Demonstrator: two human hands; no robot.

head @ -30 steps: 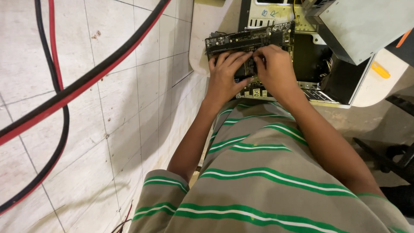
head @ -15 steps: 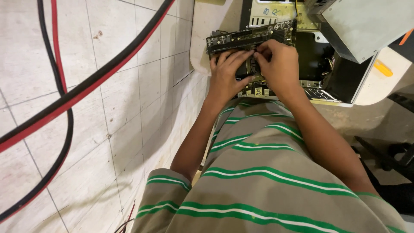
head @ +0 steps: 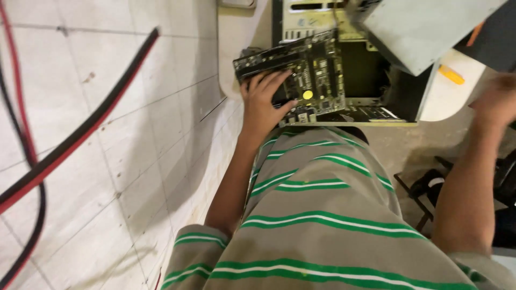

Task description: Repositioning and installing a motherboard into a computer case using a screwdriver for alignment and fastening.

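White floor tiles (head: 107, 134) fill the left half of the head view, crossed by two thick cables, one red cable (head: 64, 156) and one black cable (head: 80, 129) running side by side from the upper middle down to the left edge, with a further loop of black and red at the far left. At the top stands one open computer case (head: 376, 80), pale metal with a dark inside, and one grey side panel (head: 424, 27) leans tilted over its upper right corner. One small orange-yellow object (head: 450, 74) lies on a white surface just right of the case; what it is cannot be told. One dark green circuit board (head: 301, 72) sits tilted at the mouth of the case, its left end jutting beyond the case wall. The left hand (head: 263, 102) is clamped on the board's lower left edge, fingers spread across its face and thumb beneath. The right hand (head: 497, 99) is well apart from the board, off at the right edge, blurred, so whether it is open or closed cannot be told. A striped green and tan shirt (head: 322, 215) covers the lower middle and blocks the floor below the case.
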